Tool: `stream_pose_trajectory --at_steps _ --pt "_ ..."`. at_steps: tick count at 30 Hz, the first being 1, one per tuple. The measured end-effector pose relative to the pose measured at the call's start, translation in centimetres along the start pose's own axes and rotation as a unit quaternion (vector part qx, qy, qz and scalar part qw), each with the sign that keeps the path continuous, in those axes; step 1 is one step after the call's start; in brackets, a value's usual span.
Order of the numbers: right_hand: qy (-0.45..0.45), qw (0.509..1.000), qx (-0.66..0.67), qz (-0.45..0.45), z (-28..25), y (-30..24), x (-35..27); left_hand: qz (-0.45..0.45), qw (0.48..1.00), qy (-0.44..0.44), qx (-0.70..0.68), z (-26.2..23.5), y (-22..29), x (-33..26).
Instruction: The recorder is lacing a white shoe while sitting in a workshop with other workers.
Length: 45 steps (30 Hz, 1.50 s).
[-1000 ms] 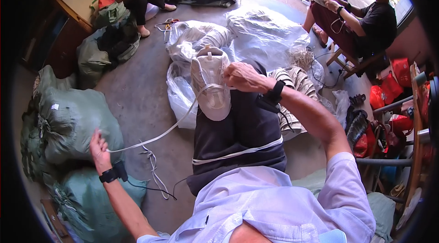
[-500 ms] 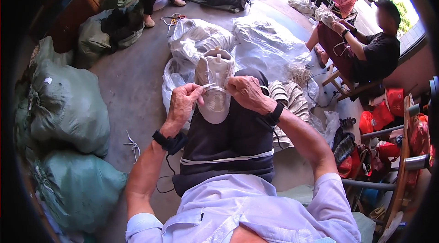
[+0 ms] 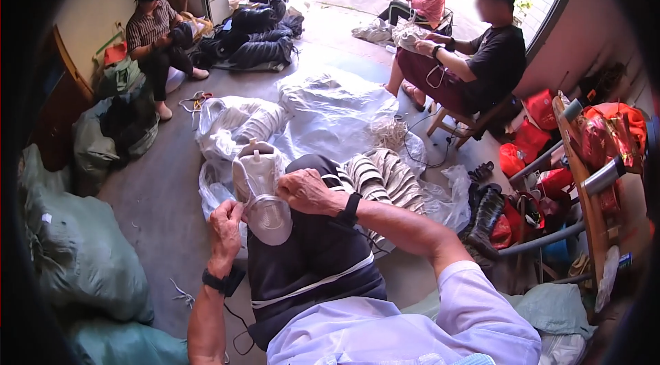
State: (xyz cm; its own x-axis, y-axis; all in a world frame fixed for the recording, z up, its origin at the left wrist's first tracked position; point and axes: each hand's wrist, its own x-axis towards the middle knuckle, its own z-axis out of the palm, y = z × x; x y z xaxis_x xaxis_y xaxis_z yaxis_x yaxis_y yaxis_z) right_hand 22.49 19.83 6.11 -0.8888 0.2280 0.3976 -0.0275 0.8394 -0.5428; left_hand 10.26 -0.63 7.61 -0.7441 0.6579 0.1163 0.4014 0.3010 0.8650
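A pale beige sneaker point(image 3: 269, 222) rests on my dark-trousered lap, its toe toward me and its tongue at the far end. A white shoelace point(image 3: 256, 190) runs across its front and loops up its left side. Left of the toe, my left hand point(image 3: 225, 229) is closed in a pinch on the lace. My right hand point(image 3: 311, 191) is curled closed at the shoe's right side, pulling the lace; its fingertips are partly hidden. Just beyond the shoe lie clear plastic bags point(image 3: 237, 117) with more pale shoes. Stacked pale shoes point(image 3: 381, 183) sit to the right of my knee.
Green sacks point(image 3: 89, 248) bulk up on the left. At right stands a wooden rack point(image 3: 584, 200) with metal tubes, beside red bags point(image 3: 529, 138) and dark boots point(image 3: 487, 217). Several seated people handle shoes farther off; black bundles point(image 3: 254, 49) lie near the doorway.
My view has tilted up and turned right, so more of the doorway and people shows. My hands have moved apart, left hand farther out from the shoe's toe.
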Motion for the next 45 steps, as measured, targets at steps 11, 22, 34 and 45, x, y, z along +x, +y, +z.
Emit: stream_pose_trajectory --at_steps 11,22,34,45 --pt "0.02 1.0 0.0 -0.014 -0.1 -0.1 -0.5 -0.075 0.981 -0.045 -0.176 -0.1 -0.4 -0.5" --pt "-0.001 1.0 -0.012 0.011 -1.5 -0.5 0.3 -0.014 0.996 0.046 -0.07 0.3 0.9 0.5" --pt "-0.006 1.0 -0.007 0.013 -1.0 -0.8 -0.2 0.04 0.997 0.027 -0.06 0.7 0.9 -0.4" --pt "-0.019 0.967 -0.203 -0.152 -3.5 -1.7 0.8 0.236 0.943 0.042 0.233 -0.6 3.5 2.3"
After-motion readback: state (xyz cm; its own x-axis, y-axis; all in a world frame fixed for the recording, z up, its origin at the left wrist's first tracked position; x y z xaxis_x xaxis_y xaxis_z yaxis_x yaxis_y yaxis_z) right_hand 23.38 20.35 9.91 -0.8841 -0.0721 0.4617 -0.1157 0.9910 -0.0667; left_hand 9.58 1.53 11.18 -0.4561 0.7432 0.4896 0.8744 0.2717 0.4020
